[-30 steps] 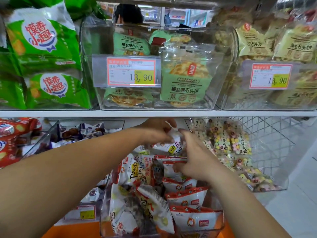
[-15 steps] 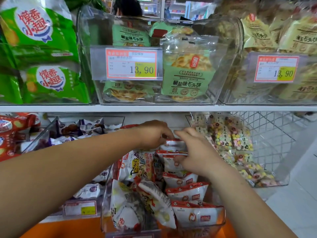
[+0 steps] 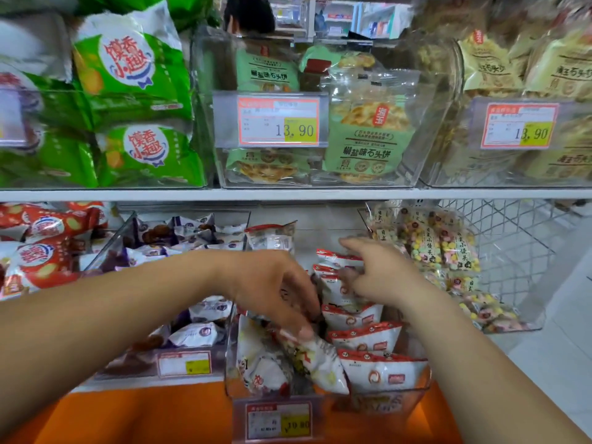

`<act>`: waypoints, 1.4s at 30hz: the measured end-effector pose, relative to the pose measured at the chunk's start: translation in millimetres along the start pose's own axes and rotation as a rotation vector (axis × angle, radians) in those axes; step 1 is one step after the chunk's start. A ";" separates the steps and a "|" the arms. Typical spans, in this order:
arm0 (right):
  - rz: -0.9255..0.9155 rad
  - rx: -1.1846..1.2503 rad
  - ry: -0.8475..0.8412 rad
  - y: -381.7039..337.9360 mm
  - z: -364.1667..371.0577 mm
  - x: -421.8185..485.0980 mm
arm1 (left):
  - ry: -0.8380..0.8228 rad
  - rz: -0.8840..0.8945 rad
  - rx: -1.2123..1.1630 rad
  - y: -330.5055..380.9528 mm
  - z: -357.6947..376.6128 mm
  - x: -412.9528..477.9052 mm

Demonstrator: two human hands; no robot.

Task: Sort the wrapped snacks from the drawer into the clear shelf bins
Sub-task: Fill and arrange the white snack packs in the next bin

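Where the red-topped packets (image 3: 381, 370) stand in a row down the right half of the clear bin (image 3: 384, 400), the right hand (image 3: 384, 277) lies over the rearmost ones, its fingers loosely spread, index straight, gripping nothing that shows. The left hand (image 3: 272, 286) reaches down into the bin's left half, fingers bent together with their tips on a printed packet (image 3: 323, 363); blur hides whether they pinch it. A price tag (image 3: 278, 419) hangs on the bin's front. Just left lie purple-wrapped snacks (image 3: 192, 334); to the right, a wire basket (image 3: 519, 251) holds candy bags (image 3: 448, 248). Above the shelf (image 3: 288, 195) sit green biscuit bags (image 3: 365, 145).
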State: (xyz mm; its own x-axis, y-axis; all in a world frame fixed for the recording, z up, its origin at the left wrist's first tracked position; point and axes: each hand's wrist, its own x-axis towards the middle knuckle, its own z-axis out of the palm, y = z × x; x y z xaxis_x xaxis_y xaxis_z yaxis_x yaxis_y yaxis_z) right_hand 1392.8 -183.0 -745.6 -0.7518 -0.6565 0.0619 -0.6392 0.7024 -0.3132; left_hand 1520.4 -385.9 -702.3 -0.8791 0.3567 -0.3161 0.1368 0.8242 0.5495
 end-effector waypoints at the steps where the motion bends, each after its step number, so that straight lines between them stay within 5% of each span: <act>1: 0.005 0.000 0.034 -1.3 -1.5 -3.1 | -0.021 0.009 0.034 1.7 5.7 -4.8; 7: 0.023 -0.066 0.082 -10.5 -2.5 -27.7 | -0.070 -0.021 0.043 7.4 16.3 -20.3; 11: -0.042 0.307 0.082 -21.5 -3.4 -37.2 | 0.188 0.000 0.019 8.7 12.5 -20.1; 16: -0.018 0.702 0.046 -38.3 -30.0 -52.7 | 0.571 -0.025 -0.311 1.0 -5.6 -10.5; 21: 0.038 0.561 0.177 -29.5 -38.5 -52.4 | 0.544 -0.088 -0.726 13.7 3.1 14.5; 23: 0.087 0.340 0.118 -24.1 -40.1 -53.4 | 0.538 -0.097 -0.446 9.2 -6.8 1.9; 25: 0.193 0.106 0.018 -20.2 -33.3 -54.0 | 0.308 -0.081 -0.024 6.9 -14.0 -23.5; 27: 0.149 -0.124 0.098 -17.6 -19.0 -53.3 | 0.002 -0.133 0.214 8.1 -8.0 -42.4; 29: 0.079 -0.155 0.257 -14.9 -6.6 -48.1 | -0.115 -0.159 0.321 6.1 7.8 -49.3; 33: 0.179 -0.102 0.375 -19.8 5.0 -37.6 | 0.011 -0.073 0.337 -5.3 28.9 -48.7; 37: 0.228 -0.201 0.313 -28.4 -1.0 -32.6 | 0.212 -0.037 0.189 -4.8 17.5 -54.9; 40: 0.173 0.082 0.311 -21.9 -12.5 -29.4 | 0.478 0.049 -0.092 4.6 -0.9 -58.3; 42: 0.141 0.353 0.381 -17.2 -25.4 -32.7 | 0.508 0.009 -0.325 15.7 -3.3 -49.5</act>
State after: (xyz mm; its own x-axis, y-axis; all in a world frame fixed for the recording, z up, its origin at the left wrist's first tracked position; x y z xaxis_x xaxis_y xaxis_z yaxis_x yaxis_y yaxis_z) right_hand 1424.3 -166.5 -718.2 -0.8740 -0.3702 0.3148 -0.4836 0.5983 -0.6389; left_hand 1564.5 -392.1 -675.5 -0.9976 0.0428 0.0546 0.0693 0.6164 0.7843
